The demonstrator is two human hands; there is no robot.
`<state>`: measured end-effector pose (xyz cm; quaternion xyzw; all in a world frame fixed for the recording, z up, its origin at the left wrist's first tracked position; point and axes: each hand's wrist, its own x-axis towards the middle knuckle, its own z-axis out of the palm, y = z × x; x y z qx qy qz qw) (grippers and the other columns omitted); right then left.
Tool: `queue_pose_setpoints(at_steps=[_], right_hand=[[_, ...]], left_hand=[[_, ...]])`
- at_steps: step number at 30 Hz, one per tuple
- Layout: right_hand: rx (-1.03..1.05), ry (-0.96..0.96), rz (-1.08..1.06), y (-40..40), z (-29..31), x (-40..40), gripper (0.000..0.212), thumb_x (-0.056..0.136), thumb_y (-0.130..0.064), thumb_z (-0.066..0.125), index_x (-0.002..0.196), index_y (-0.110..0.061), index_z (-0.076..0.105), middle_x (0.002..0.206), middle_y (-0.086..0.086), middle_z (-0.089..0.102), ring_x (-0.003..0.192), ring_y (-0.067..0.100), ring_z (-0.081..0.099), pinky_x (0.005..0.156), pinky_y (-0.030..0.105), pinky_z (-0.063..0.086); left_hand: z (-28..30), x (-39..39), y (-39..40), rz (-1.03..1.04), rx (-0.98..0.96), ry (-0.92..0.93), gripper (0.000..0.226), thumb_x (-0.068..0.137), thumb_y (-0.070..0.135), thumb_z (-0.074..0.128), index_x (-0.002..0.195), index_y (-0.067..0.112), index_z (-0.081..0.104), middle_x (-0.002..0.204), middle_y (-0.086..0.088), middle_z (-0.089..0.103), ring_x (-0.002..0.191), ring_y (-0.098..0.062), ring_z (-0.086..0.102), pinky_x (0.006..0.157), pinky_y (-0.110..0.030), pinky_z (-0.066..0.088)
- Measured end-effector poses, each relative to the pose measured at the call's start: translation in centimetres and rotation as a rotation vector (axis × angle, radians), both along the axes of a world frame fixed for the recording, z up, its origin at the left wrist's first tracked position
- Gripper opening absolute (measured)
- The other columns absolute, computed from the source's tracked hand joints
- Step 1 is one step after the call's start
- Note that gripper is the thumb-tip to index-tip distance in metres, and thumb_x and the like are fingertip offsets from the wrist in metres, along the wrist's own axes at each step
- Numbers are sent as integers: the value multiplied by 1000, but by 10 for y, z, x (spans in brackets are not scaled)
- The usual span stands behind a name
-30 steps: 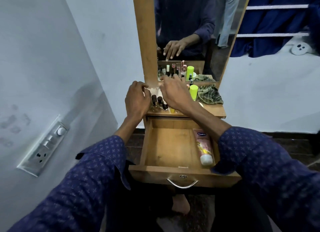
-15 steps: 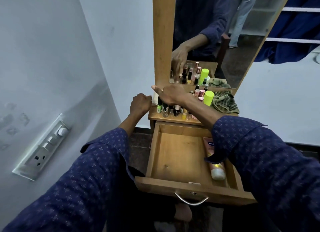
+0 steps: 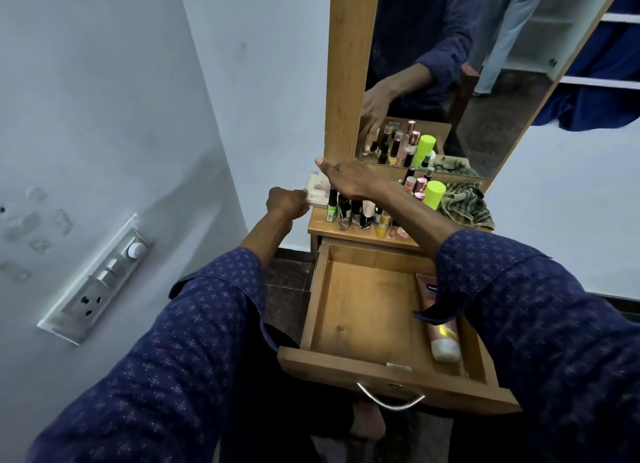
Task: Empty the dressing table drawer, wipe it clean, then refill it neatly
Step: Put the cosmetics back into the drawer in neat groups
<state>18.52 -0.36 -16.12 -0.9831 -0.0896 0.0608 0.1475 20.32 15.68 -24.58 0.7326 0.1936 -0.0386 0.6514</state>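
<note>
Pale blue walls are closing in on two sides of the small wooden dressing table [image 3: 349,232], with one switch panel [image 3: 98,277] on the wall at your left and one tall mirror [image 3: 460,71] rising from the tabletop. You are sitting with the one drawer [image 3: 363,310] pulled fully open below your arms; one pink lotion tube [image 3: 441,338] is lying along its right wall, cap toward the front, and the rest of the drawer floor is showing bare wood. On the tabletop, a crowd of small bottles [image 3: 360,209] is standing upright, too tightly packed and overlapped to count exactly, with one lime-green capped bottle [image 3: 434,194] beside them and one crumpled green cloth [image 3: 465,206] at the right end. Your left hand [image 3: 287,203] is curling its fingers around the edge of one whitish packet [image 3: 317,190] at the table's left end. Your right hand [image 3: 346,182] is reaching over the bottles, thumb out; its fingers are hidden from you, so you cannot tell whether it is gripping anything.
</note>
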Motion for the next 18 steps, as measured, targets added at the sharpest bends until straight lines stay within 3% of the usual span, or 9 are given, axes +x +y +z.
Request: queue_pose_setpoints(at_steps=[2, 4, 7, 9, 12, 16, 18], right_hand=[[-21, -56, 27, 2, -2, -5, 77, 107, -65, 9, 63, -15, 48, 65, 4, 54, 69, 22, 58, 106, 53, 44], [-20, -245, 69, 7, -3, -16, 71, 111, -55, 15, 66, -13, 51, 65, 3, 55, 69, 23, 57, 110, 54, 38], [95, -585, 105, 15, 2, -36, 52, 113, -40, 31, 74, -14, 53, 67, 2, 56, 66, 26, 54, 94, 47, 47], [162, -684, 131, 23, 7, -49, 40, 112, -33, 37, 90, -13, 65, 88, 2, 69, 84, 26, 59, 87, 41, 44], [257, -703, 179, 34, 9, -69, 27, 108, -25, 44, 110, -17, 70, 108, -4, 72, 101, 21, 58, 82, 37, 46], [358, -632, 198, 37, -8, -99, 23, 105, -23, 49, 108, -21, 72, 105, -8, 72, 87, 9, 61, 73, 35, 50], [395, -579, 170, 36, -22, -114, 22, 105, -25, 51, 106, -22, 73, 105, -10, 74, 82, 7, 64, 70, 33, 53]], left_hand=[[0, -3, 4, 63, -18, 9, 15, 92, 11, 77, 89, 1, 67, 101, -21, 74, 79, -28, 73, 89, -45, 65], [2, -10, 10, 113, -34, 14, 18, 92, 13, 78, 96, -1, 69, 102, -20, 75, 84, -30, 75, 88, -46, 65], [0, -16, 23, 198, -54, 16, 25, 90, 15, 80, 103, -3, 69, 106, -19, 75, 91, -33, 77, 87, -46, 65], [1, -27, 31, 254, -66, 3, 20, 93, 15, 78, 99, 2, 64, 100, -14, 73, 90, -30, 76, 86, -42, 65], [-2, -41, 46, 320, -95, -34, 11, 93, 9, 73, 94, 3, 64, 89, -11, 69, 87, -32, 74, 86, -43, 65], [-12, -66, 65, 351, -104, -35, 15, 94, -1, 63, 79, -1, 65, 74, -10, 66, 65, -21, 64, 71, -36, 54], [-21, -79, 70, 353, -100, -46, 20, 94, 0, 62, 74, -3, 66, 69, -10, 63, 64, -23, 61, 68, -34, 48]])
